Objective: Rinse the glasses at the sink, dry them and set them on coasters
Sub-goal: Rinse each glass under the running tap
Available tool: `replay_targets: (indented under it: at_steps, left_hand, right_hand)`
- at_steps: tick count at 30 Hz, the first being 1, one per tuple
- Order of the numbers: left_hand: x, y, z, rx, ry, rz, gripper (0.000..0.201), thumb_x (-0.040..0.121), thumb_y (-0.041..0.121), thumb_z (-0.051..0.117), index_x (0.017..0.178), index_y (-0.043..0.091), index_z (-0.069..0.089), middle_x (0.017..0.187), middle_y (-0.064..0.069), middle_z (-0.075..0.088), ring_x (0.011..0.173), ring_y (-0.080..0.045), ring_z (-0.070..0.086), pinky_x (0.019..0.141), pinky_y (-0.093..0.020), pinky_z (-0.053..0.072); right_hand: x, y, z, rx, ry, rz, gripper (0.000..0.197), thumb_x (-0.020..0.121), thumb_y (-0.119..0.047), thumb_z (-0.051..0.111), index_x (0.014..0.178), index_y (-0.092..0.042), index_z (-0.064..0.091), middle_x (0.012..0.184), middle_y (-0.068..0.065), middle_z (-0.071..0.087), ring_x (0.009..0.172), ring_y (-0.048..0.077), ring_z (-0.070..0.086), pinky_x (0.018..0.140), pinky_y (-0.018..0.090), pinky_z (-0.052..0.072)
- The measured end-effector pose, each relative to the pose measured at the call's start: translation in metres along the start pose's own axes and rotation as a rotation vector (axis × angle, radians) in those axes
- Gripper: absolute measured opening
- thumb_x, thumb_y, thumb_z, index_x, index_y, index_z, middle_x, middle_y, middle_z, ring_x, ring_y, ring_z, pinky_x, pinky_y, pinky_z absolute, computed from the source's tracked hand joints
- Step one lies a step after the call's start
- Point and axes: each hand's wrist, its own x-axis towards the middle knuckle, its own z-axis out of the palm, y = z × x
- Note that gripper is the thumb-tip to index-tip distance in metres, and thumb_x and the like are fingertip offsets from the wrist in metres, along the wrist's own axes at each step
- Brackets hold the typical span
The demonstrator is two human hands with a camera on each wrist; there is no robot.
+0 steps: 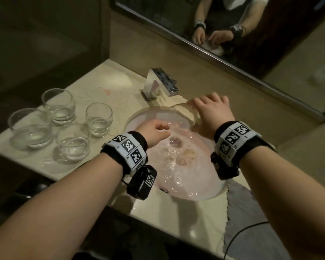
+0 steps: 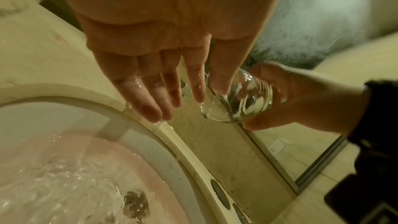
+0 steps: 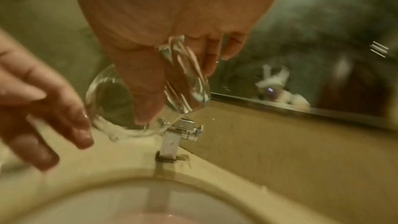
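Wet fingers (image 2: 150,94) of the left hand (image 1: 154,133) hang straight and relaxed over the sink (image 1: 133,117), holding nothing. Just beside them, the right hand (image 1: 212,111) curls its thumb and fingers round one clear glass (image 2: 239,98), held above the far rim of the basin, close under the faucet (image 1: 160,83). That glass lies tipped on its side, its long axis roughly level, with the open mouth turned toward the left hand and the thick base toward the right palm. Below both hands, water covers the pinkish basin floor around the drain (image 1: 174,142). Out past the left fingers, on the pale marble counter (image 1: 105,79), stand four more glasses (image 1: 58,106), upright, mouths up, grouped close together, each with a little water in the bottom. That makes five glasses in all. Behind the faucet a low beige wall strip runs under a framed mirror (image 1: 251,34), which reflects both forearms. Near the right forearm a grey cloth (image 1: 240,203) lies on the counter.
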Motion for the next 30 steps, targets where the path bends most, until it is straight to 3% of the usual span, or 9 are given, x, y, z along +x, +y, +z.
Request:
replay_targets:
  at_steps: [2,5,7,8,11,17,20,23,30]
  left_hand:
    - [-0.014,0.003,-0.013,0.002,0.006,0.016,0.029,0.091,0.026,0.058,0.119,0.016,0.059,0.125,-0.002,0.057,0.111,-0.018,0.056,0.097,-0.038,0.047]
    - [-0.034,0.005,-0.036,0.066,0.043,0.052,0.028,0.091,0.027,0.058,0.116,0.016,0.061,0.120,-0.003,0.060,0.105,-0.018,0.057,0.090,-0.032,0.048]
    - [-0.050,0.003,-0.053,0.134,0.068,0.068,0.026,0.090,0.027,0.058,0.114,0.016,0.062,0.120,-0.001,0.060,0.105,-0.017,0.057,0.086,-0.027,0.046]
    - [-0.054,0.003,-0.058,0.154,0.074,0.072,0.024,0.090,0.028,0.059,0.112,0.017,0.062,0.121,0.000,0.060,0.106,-0.017,0.056,0.085,-0.026,0.044]
    - [-0.078,-0.007,-0.080,0.218,0.101,0.080,0.022,0.090,0.030,0.058,0.109,0.020,0.063,0.122,0.003,0.060,0.108,-0.014,0.056,0.086,-0.023,0.040]
    - [-0.113,-0.033,-0.115,0.274,0.177,0.038,0.019,0.090,0.029,0.058,0.106,0.020,0.064,0.121,0.003,0.060,0.106,-0.015,0.057,0.092,-0.028,0.044]
    - [-0.126,-0.041,-0.123,0.298,0.213,0.014,0.016,0.090,0.029,0.059,0.103,0.021,0.064,0.118,0.004,0.061,0.105,-0.015,0.057,0.089,-0.026,0.043]
    - [-0.133,-0.042,-0.126,0.311,0.243,0.014,0.018,0.091,0.028,0.058,0.105,0.019,0.064,0.117,0.003,0.061,0.106,-0.014,0.057,0.091,-0.026,0.042]
    - [-0.136,-0.040,-0.117,0.351,0.259,0.007,0.018,0.091,0.029,0.056,0.105,0.021,0.064,0.119,0.004,0.060,0.107,-0.014,0.055,0.090,-0.026,0.042]
  right_hand:
    - [-0.015,-0.012,-0.001,0.387,-0.031,0.244,0.068,0.072,-0.048,0.075,0.128,-0.027,0.041,0.121,-0.006,0.053,0.112,0.020,0.044,0.096,0.037,0.034]
    - [-0.037,-0.042,0.008,1.044,0.004,0.500,0.069,0.072,-0.036,0.080,0.126,-0.016,0.042,0.114,-0.004,0.054,0.097,0.013,0.052,0.078,0.019,0.043]
    - [-0.048,-0.069,0.019,1.260,0.049,0.572,0.062,0.074,-0.027,0.080,0.122,-0.012,0.043,0.113,0.000,0.056,0.088,0.010,0.055,0.064,0.010,0.042]
    - [-0.050,-0.078,0.025,1.296,0.050,0.588,0.062,0.073,-0.026,0.080,0.120,-0.011,0.043,0.112,0.002,0.056,0.087,0.010,0.056,0.064,0.010,0.043]
    - [-0.058,-0.122,0.045,1.304,-0.002,0.588,0.072,0.068,-0.031,0.084,0.124,-0.012,0.043,0.116,0.004,0.057,0.100,0.017,0.057,0.083,0.025,0.046]
    - [-0.056,-0.189,0.068,1.176,-0.091,0.455,0.064,0.061,-0.044,0.083,0.110,-0.030,0.043,0.107,-0.012,0.053,0.110,0.017,0.053,0.100,0.039,0.040]
    - [-0.052,-0.204,0.076,1.115,-0.119,0.387,0.059,0.061,-0.046,0.081,0.107,-0.034,0.046,0.104,-0.014,0.053,0.110,0.016,0.050,0.102,0.044,0.036]
    - [-0.052,-0.212,0.077,1.034,-0.171,0.331,0.059,0.065,-0.046,0.080,0.113,-0.034,0.048,0.104,-0.015,0.050,0.105,0.010,0.045,0.094,0.033,0.028]
    - [-0.053,-0.224,0.089,1.029,-0.252,0.336,0.066,0.064,-0.047,0.080,0.118,-0.036,0.044,0.118,-0.003,0.055,0.112,0.020,0.049,0.087,0.032,0.026]
